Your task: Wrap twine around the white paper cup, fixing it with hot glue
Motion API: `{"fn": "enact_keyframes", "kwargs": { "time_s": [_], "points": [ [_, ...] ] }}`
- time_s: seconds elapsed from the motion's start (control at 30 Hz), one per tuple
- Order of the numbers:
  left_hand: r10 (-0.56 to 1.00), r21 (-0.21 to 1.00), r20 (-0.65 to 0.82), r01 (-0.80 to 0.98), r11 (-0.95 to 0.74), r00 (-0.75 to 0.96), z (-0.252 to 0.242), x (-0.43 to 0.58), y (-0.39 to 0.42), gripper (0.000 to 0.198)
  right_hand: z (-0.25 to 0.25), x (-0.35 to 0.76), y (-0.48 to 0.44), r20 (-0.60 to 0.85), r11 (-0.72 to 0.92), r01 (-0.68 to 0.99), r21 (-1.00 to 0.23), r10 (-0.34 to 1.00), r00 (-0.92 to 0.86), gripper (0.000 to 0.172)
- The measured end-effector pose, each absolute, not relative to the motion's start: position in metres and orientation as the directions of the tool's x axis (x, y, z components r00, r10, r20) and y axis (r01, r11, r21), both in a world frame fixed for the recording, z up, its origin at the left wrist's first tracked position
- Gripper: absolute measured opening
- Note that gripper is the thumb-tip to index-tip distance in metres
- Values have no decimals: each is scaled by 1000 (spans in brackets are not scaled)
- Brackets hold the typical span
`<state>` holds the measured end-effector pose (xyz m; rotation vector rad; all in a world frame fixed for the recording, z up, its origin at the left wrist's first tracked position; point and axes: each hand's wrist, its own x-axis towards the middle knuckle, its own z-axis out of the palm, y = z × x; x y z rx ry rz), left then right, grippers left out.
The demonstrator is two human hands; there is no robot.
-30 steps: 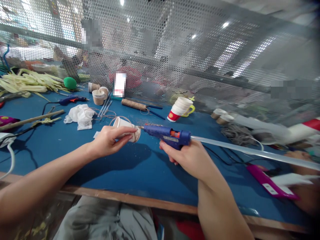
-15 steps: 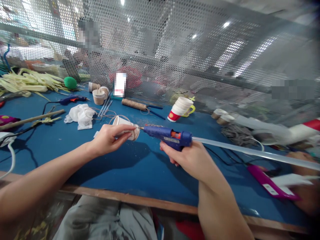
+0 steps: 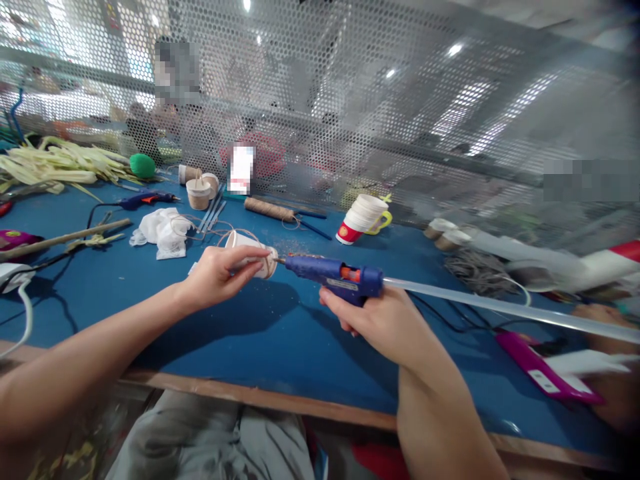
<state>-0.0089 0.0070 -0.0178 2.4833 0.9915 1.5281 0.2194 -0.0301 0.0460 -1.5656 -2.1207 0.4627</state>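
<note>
My left hand [image 3: 217, 275] is closed round a white paper cup [image 3: 249, 253] held on its side above the blue table [image 3: 260, 333], its bottom turned to the right. Thin brown twine [image 3: 210, 225] trails from the cup toward the back. My right hand [image 3: 380, 320] grips a blue glue gun [image 3: 333, 275] by its handle. The gun's nozzle touches the cup's bottom rim. A long clear glue stick [image 3: 500, 308] runs out of the gun's back toward the right.
At the back stand a stack of paper cups [image 3: 363, 217], a twine spool [image 3: 267, 209], twine-wrapped cups [image 3: 199, 190], a second glue gun [image 3: 145, 198], white cloth [image 3: 163, 230] and pale leaves [image 3: 60, 167]. A perforated metal screen [image 3: 350, 100] walls the far edge. A magenta tool [image 3: 540, 367] lies at right.
The cup and the glue gun have shifted slightly to the left and up, with the nozzle staying at the cup's bottom. Both hands keep their grips.
</note>
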Motion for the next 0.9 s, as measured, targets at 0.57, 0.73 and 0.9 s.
{"fn": "enact_keyframes", "kwargs": {
  "time_s": [0.57, 0.73, 0.9],
  "points": [
    [555, 385, 766, 460, -800, 324, -18, -8, 5, 22, 47, 220, -29, 172, 278, 807, -520, 960, -220, 28],
    [721, 585, 667, 466, -664, 189, -14, -4, 4, 21, 45, 218, -31, 207, 345, 813, -468, 938, -279, 29],
    [778, 650, 613, 473, -594, 135, -14, -5, 7, 21, 44, 215, -33, 236, 408, 804, -433, 912, -336, 25]
  ]
}}
